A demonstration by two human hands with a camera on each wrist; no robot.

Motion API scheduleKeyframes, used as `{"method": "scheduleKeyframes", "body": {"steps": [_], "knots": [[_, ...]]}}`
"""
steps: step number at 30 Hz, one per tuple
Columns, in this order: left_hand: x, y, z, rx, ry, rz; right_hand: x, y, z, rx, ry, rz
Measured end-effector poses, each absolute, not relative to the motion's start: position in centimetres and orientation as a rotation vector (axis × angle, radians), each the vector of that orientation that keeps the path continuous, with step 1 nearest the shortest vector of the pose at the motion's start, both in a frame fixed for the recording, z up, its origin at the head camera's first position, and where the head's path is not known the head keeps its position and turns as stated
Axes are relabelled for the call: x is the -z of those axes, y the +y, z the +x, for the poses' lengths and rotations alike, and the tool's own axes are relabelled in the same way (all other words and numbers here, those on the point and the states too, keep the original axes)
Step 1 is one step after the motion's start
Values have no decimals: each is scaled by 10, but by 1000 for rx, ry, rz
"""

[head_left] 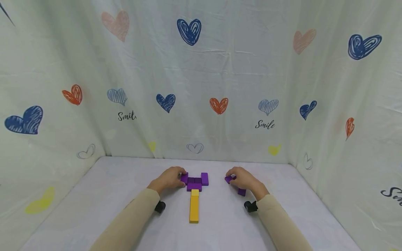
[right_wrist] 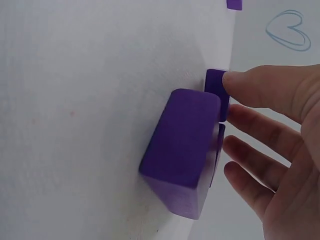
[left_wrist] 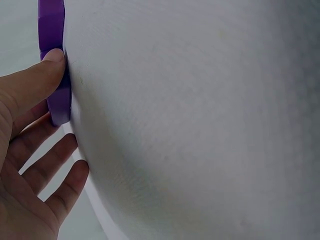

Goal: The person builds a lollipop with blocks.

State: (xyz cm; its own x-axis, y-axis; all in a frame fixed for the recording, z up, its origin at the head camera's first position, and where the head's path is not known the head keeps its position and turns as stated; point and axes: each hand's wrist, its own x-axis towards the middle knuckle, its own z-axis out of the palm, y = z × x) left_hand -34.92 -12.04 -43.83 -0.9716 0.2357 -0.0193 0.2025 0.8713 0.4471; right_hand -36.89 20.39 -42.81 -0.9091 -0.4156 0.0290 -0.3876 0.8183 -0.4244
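On the white table, purple blocks and yellow blocks form a flat figure. My left hand [head_left: 168, 178] pinches the purple block [head_left: 184, 178] at its left end; in the left wrist view the thumb lies on this purple block [left_wrist: 60, 102], fingers behind it. Between it and an upright purple block [head_left: 205, 179] sit two small dark purple blocks, above a wide purple block [head_left: 194, 187]. Off to the right, my right hand [head_left: 245, 179] pinches a small purple block [right_wrist: 214, 82] between thumb and finger. Nearer the wrist camera lies another purple block [right_wrist: 181, 140], apart from the fingers.
Below the wide purple block, a short yellow block [head_left: 195, 192] and a long yellow block [head_left: 194, 210] run toward me. A loose purple block [head_left: 242, 192] lies beneath my right hand. A white curtain [head_left: 238, 80] with printed hearts hangs around the table's back and sides.
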Motion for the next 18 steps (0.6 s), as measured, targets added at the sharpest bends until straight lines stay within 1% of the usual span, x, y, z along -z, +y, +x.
{"method": "scheduleKeyframes", "body": {"steps": [4, 9, 18], "knots": [[437, -120, -347, -705, 2966, 345, 433, 203, -374, 624, 2943, -627], [436, -120, -345, -699, 2964, 344, 436, 197, -381, 590, 2949, -688], [435, -119, -346, -681, 2979, 385, 437, 173, -401, 599, 2920, -773]]}}
